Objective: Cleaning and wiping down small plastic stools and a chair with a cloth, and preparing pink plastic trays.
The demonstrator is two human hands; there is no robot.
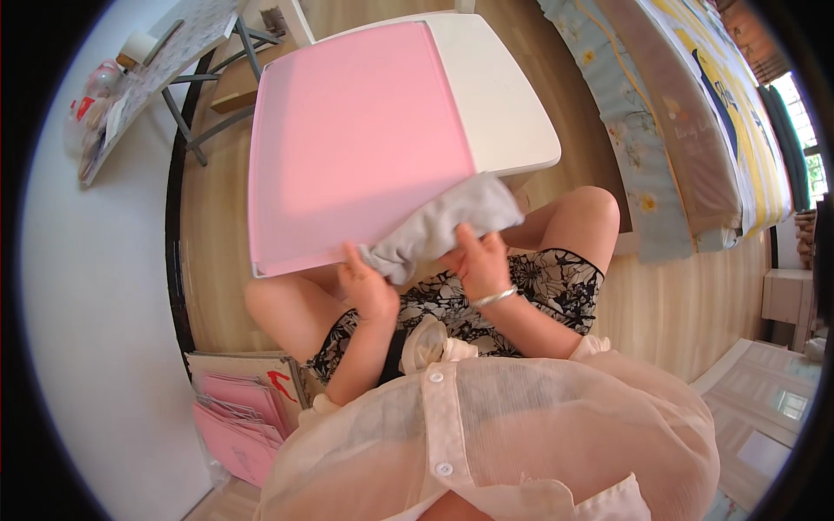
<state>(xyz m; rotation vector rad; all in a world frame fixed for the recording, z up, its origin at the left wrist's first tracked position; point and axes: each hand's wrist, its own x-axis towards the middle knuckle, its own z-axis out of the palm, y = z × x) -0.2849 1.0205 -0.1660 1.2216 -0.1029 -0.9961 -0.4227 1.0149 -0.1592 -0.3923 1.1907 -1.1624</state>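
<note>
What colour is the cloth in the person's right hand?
The cloth is plain light grey, best seen in the head view.

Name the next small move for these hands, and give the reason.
Probably use the left hand to smooth the left end of the grey cloth: that end looks bunched into folds, while the part above the right hand looks flatter.

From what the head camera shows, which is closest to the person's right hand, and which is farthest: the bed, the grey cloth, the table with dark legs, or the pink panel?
From the right hand:
1. Grey cloth: touching its fingers.
2. Pink panel: just beyond the cloth, ahead and leftward.
3. Bed: off to the right.
4. Table with dark legs: far upper left.
</note>
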